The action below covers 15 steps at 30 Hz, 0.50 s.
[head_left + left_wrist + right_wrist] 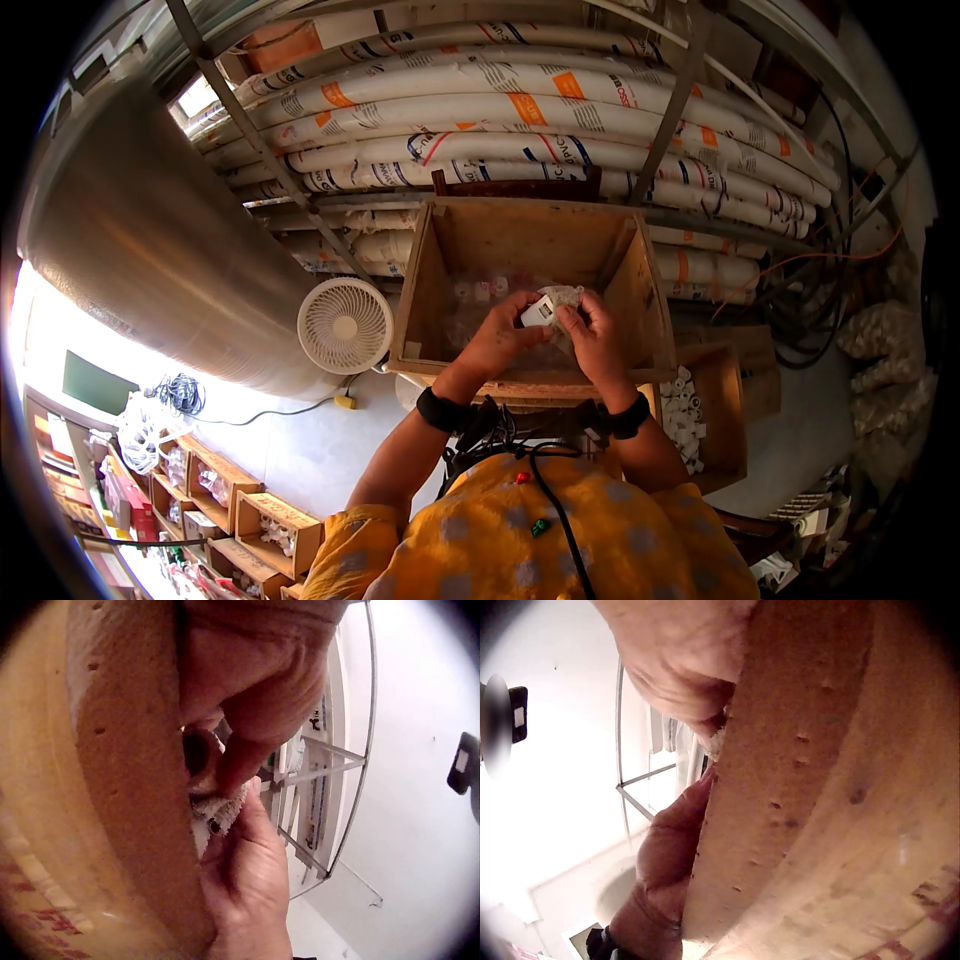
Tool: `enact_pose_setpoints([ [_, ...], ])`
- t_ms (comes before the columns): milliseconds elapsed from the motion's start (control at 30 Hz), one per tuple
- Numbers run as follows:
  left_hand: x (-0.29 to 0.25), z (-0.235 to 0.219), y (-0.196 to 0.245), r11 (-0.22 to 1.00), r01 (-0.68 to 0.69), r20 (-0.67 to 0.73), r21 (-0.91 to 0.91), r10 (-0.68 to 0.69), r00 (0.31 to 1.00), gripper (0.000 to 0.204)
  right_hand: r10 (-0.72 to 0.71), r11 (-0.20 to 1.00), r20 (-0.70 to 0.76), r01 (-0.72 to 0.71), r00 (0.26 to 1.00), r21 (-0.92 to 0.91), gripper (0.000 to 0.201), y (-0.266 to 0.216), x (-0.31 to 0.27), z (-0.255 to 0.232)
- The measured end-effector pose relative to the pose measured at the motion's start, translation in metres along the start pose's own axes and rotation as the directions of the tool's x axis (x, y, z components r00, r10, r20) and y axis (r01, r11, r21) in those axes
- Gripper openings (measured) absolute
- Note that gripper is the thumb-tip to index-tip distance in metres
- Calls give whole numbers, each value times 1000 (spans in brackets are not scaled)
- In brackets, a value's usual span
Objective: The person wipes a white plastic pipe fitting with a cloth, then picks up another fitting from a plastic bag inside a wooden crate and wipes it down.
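My left hand (490, 342) pinches a white plastic pipe fitting (538, 312) that has a dark printed mark on its side. In the left wrist view the round opening of the fitting (196, 754) shows below the left hand's fingers. A whitish, frayed rag (567, 294) is gripped in my right hand (598, 345), up against the fitting. Both hands are close together over an open wooden box (412, 366). Inside the box lies clear plastic bagging (465, 318) with white pieces in it. The box's front wall (780, 787) hides much of both hands in the right wrist view.
A round white fan (345, 325) stands left of the box. To the right, a smaller wooden box holds several white fittings (682, 410). Long white pipes (520, 108) lie stacked on a metal rack behind. More wooden bins (275, 525) stand at lower left.
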<state>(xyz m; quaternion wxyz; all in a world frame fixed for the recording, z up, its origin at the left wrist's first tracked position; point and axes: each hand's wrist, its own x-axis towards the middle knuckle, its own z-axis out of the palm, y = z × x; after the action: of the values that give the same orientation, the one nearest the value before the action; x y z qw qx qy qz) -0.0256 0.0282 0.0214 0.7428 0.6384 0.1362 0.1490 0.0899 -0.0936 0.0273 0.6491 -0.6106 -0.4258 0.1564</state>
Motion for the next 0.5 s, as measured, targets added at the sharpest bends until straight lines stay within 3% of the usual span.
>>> enact_pose_setpoints([
  [67,-1,1,1,1000,-1,-12,14,1,1000,44,28,999,-3,-28,1000,18,20,-1,1,2],
  [167,-2,2,4,1000,4,-37,17,-3,999,43,-20,995,41,24,999,-92,20,2,2,0],
  [367,0,4,-3,999,-27,-81,36,30,996,43,-112,983,62,120,992,-139,19,9,2,-3],
  [500,-2,5,3,994,-19,-93,107,29,995,43,-107,994,13,108,994,-17,11,13,1,-2],
])
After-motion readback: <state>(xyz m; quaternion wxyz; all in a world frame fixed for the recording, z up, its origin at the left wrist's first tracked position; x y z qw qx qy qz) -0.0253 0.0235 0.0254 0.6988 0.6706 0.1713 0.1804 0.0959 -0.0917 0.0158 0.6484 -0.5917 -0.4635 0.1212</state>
